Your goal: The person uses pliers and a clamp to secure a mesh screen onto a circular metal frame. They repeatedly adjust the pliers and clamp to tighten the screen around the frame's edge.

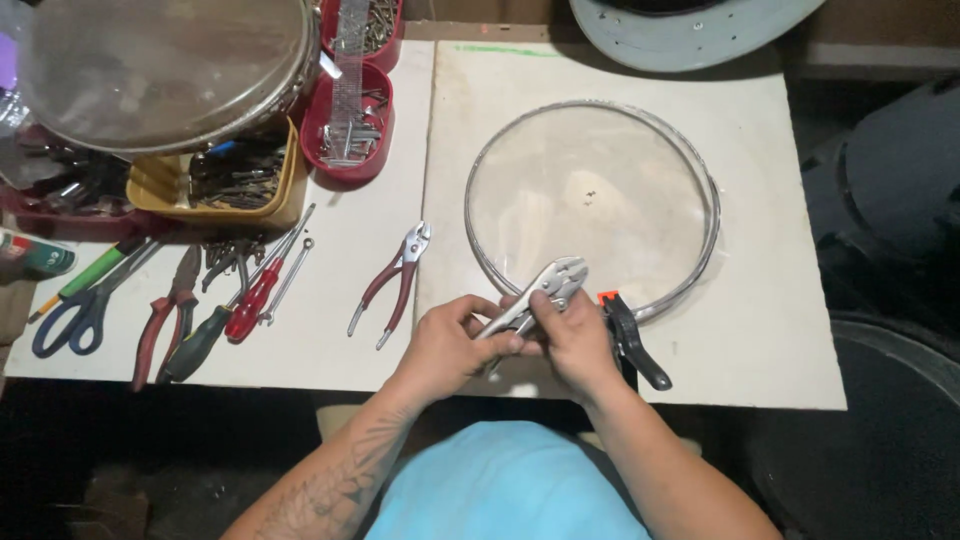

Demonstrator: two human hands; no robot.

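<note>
Silver locking pliers (535,295) are being held by both hands just above the near edge of the white surface (760,330): the left hand (445,345) is closing its grip on the handles, the right hand (575,340) gripping beside the jaws. Nearby, a black spring clamp (632,340) is pinching the clear drumhead (590,205); red-handled pliers (395,280) are lying to the left.
</note>
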